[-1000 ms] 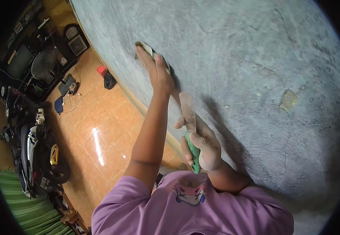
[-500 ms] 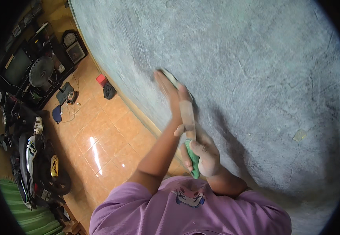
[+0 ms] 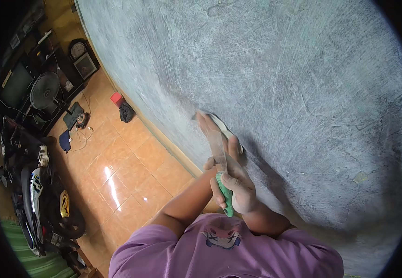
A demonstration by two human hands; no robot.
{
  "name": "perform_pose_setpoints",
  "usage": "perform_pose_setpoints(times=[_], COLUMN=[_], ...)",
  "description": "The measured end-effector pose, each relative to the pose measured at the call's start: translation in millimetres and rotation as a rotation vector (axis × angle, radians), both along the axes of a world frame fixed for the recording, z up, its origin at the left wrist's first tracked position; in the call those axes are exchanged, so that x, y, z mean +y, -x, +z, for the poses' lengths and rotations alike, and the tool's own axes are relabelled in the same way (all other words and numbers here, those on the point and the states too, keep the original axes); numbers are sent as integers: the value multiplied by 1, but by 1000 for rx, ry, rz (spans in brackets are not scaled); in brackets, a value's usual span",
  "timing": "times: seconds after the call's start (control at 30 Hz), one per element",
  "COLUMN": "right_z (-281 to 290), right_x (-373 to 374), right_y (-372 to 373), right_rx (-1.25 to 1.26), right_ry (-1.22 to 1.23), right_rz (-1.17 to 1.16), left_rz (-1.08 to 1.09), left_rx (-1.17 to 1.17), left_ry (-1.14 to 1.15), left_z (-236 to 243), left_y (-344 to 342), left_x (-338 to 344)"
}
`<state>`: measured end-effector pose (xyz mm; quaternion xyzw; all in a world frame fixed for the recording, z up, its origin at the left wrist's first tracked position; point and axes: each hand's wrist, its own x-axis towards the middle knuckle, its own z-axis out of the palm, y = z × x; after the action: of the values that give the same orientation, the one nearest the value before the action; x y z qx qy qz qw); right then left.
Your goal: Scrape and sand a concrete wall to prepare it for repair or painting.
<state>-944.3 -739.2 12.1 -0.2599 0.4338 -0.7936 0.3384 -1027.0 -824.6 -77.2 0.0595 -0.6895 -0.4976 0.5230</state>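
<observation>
At our far left we see a green curtain (image 3: 31,255) and a parked motorcycle (image 3: 36,185), whose white side panel carries dark and bluish decals and whose yellow part bears a darker mark; any lettering is too small for us to read. Beyond it, a standing fan (image 3: 44,91) has a pale mark on its hub, also illegible, and a dark clock (image 3: 78,49) shows a round, light dial. On the glossy orange tiles (image 3: 136,180), a red container (image 3: 116,99) sits just beside a black bundle (image 3: 126,112). Nearer the middle, our left hand (image 3: 215,135) lies slightly blurred over a thin pad (image 3: 222,125) against the wall (image 3: 312,69), fingers stretched out together and thumb apart; we cannot tell whether they grip it. The pad shows a curved, whitish edge and tilts across the greyish-blue, scratched plaster. Just in front, our right hand (image 3: 239,187) has thumb and fingers clamped around the green handle of a scraper (image 3: 227,197). Its flat, pale blade, smudged near the handle, points upward and overlaps the left hand in our view; whether they touch, we cannot tell. Below, our mauve shirt (image 3: 279,252) bears a pink, white and blue cartoon print.
</observation>
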Motion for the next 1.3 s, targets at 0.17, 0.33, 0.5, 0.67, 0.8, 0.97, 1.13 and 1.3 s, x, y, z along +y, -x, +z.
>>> perform_pose_setpoints(times=[0.17, 0.33, 0.5, 0.67, 0.8, 0.97, 1.13, 1.3], right_z=[6, -4, 2, 1, -8, -3, -13, -5], right_x=[-3, -7, -16, -18, -23, -26, -30, -35], right_y=[-2, 3, 12, 15, 22, 26, 29, 31], right_rx=[1, -67, -28, -68, -55, -35, -100, -86], right_ry=[-46, 38, 7, -42, -31, -59, -27, -41], right_rz=[2, 42, -11, 2, 9, -12, -7, 75], left_rz=[-52, -9, -34, -2, -6, -38, -26, -31], left_rx=[-7, -20, -50, -13, -88, -93, -209, -16], left_ry=[-296, -196, -27, -277, -110, -243, -305, -60], left_z=[13, 2, -15, -1, -20, -13, 1, -29], left_y=[29, 24, 18, 54, 14, 49, 41, 44], left_x=[-58, -38, -46, -106, -29, -101, -76, -88])
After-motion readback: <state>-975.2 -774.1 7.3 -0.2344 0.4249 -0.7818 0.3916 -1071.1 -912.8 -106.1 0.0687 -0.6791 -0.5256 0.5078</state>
